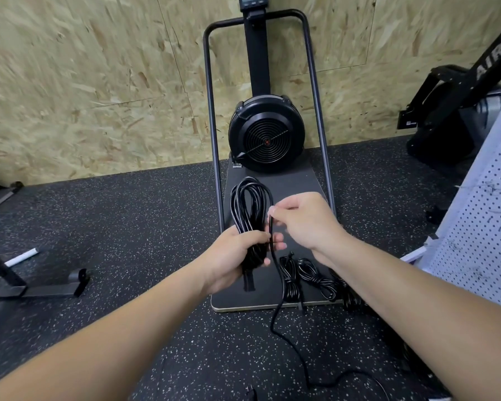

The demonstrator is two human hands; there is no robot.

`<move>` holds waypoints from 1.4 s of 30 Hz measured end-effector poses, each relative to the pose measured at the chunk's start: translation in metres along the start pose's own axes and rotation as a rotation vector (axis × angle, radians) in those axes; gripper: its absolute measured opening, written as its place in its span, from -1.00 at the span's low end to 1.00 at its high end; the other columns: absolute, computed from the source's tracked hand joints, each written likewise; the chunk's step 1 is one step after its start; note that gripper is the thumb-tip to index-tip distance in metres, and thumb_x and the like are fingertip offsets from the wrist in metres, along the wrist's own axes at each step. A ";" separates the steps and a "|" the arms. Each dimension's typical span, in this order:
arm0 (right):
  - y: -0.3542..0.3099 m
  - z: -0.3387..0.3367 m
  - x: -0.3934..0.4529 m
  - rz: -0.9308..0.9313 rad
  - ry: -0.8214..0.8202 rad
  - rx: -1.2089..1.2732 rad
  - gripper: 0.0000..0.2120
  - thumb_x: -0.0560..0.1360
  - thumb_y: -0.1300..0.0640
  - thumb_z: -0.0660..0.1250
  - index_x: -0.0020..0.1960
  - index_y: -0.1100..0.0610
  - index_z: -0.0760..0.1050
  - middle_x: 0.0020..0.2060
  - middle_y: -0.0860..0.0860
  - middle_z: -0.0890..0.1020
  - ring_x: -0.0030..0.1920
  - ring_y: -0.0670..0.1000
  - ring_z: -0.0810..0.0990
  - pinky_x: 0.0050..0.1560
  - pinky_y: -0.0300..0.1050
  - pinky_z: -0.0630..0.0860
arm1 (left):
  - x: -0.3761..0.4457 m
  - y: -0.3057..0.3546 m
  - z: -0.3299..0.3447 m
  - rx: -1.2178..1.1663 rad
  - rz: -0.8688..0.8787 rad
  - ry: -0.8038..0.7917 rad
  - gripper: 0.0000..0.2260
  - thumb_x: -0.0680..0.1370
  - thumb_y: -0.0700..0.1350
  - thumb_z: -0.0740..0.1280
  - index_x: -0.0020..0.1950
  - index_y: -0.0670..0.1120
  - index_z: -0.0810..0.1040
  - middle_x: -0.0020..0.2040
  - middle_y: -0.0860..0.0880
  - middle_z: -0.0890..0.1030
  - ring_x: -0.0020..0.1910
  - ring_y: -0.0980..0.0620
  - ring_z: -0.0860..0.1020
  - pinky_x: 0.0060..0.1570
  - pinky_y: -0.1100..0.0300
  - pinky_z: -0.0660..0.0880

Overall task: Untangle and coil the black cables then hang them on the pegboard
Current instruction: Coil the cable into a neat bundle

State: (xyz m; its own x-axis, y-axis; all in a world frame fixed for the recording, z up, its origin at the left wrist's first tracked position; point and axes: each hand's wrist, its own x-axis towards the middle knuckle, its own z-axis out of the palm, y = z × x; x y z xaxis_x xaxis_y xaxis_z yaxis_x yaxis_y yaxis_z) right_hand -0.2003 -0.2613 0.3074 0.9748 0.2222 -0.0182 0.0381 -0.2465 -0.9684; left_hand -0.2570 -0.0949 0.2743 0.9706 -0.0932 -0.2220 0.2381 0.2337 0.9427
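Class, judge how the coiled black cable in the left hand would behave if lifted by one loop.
The coiled black cable is probably floppy: its loose tail snakes across the floor. The loops would likely spill unless the left hand grips them.

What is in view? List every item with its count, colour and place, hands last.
coiled black cable: one, black, loops held up above the platform, its loose tail trailing to the floor
bundled black cables: at least three, black, lying on the platform's near right edge
fan-wheel exercise machine: one, black, upright against the wall
flat dark platform: one, dark grey, base of the machine
chipboard wall: one, tan, behind
speckled rubber floor: one, black with white flecks
perforated white pegboard: one, white, right edge
second black machine: one, black, far right
metal frame feet: black, far left
left hand: one, grips the coil's middle
right hand: one, pinches the cable strand beside the coil
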 end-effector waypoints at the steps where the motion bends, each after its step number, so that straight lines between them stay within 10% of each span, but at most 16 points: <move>1: -0.001 -0.002 -0.001 -0.018 0.034 -0.058 -0.86 0.67 0.11 0.47 -0.05 0.09 0.74 -0.09 0.11 0.77 -0.30 -0.05 0.73 -0.31 -0.28 0.65 | -0.001 0.001 0.002 -0.034 -0.008 -0.012 -0.78 0.71 -0.32 0.30 0.34 -0.25 0.58 0.26 -0.29 0.71 0.27 -0.22 0.72 -0.19 0.13 0.58; 9: 0.003 -0.009 0.004 -0.271 0.065 -0.237 -0.79 0.65 -0.05 0.46 -0.11 -0.02 0.76 -0.20 -0.07 0.75 -0.11 -0.04 0.70 0.03 0.04 0.65 | -0.001 0.010 0.007 0.109 0.010 0.040 -0.88 0.73 -0.18 0.36 0.12 -0.23 0.62 -0.05 -0.22 0.68 0.09 -0.23 0.75 -0.09 0.07 0.62; 13: 0.020 -0.008 0.011 -0.108 -0.190 -0.089 -0.60 0.67 0.05 0.41 0.49 -0.05 0.56 0.27 -0.20 0.70 0.28 -0.21 0.63 0.44 -0.06 0.49 | 0.000 0.020 0.007 0.046 0.088 0.099 -0.76 0.72 -0.16 0.37 -0.12 -0.13 0.72 -0.09 -0.18 0.69 0.07 -0.23 0.74 -0.06 0.07 0.58; 20: 0.057 0.006 0.000 0.293 -0.779 -0.065 -0.48 0.51 0.13 0.63 0.38 0.13 0.49 0.20 0.16 0.76 0.27 0.02 0.71 0.49 0.03 0.48 | 0.013 0.027 -0.012 -0.087 0.176 0.253 -0.82 0.73 -0.11 0.37 -0.05 -0.11 0.56 -0.09 -0.13 0.60 0.08 -0.16 0.71 -0.12 0.11 0.60; 24: 0.058 0.008 0.009 0.261 -0.524 0.040 -0.76 0.56 0.24 0.58 0.11 0.20 0.55 -0.18 0.13 0.71 -0.19 0.07 0.73 -0.06 -0.04 0.69 | 0.022 0.033 -0.028 -0.202 0.278 0.331 -0.82 0.73 -0.16 0.39 -0.04 -0.18 0.50 -0.19 -0.12 0.48 -0.16 -0.12 0.53 -0.02 -0.02 0.68; 28: 0.051 -0.008 0.017 0.069 -0.330 -0.223 -0.78 0.56 0.11 0.60 0.06 0.21 0.64 -0.23 0.19 0.75 -0.36 -0.02 0.64 -0.37 -0.24 0.50 | 0.024 0.038 -0.049 -0.097 0.311 0.494 -0.84 0.71 -0.14 0.39 0.00 -0.19 0.51 -0.21 -0.11 0.50 -0.21 -0.09 0.52 -0.15 0.06 0.63; 35: 0.029 -0.003 0.008 -0.318 -0.259 -0.560 -0.80 0.67 -0.08 0.40 -0.12 -0.08 0.60 -0.23 -0.16 0.71 -0.24 -0.14 0.61 -0.16 -0.02 0.58 | 0.022 0.027 -0.067 0.234 0.035 0.458 -0.96 0.65 -0.25 0.40 0.03 -0.17 0.56 -0.23 -0.19 0.53 -0.33 -0.12 0.52 -0.42 0.18 0.50; 42: 0.021 -0.004 0.013 -0.104 -0.063 -0.383 -0.44 0.53 -0.26 0.53 -0.26 0.23 0.52 -0.37 0.05 0.55 -0.34 0.09 0.49 -0.26 0.00 0.39 | 0.008 0.014 -0.035 0.260 -0.223 0.072 -0.72 0.64 0.15 0.48 -0.03 -0.05 0.59 -0.20 -0.04 0.56 -0.32 0.03 0.51 -0.34 0.20 0.46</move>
State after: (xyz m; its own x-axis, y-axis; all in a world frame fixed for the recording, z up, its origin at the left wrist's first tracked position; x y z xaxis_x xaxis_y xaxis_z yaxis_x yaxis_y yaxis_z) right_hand -0.1855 -0.2675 0.2877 0.9465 0.3192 0.0484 0.2268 -0.5507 -0.8033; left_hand -0.2447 -0.0583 0.2770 0.8980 -0.0431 -0.4379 0.4364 -0.0404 0.8988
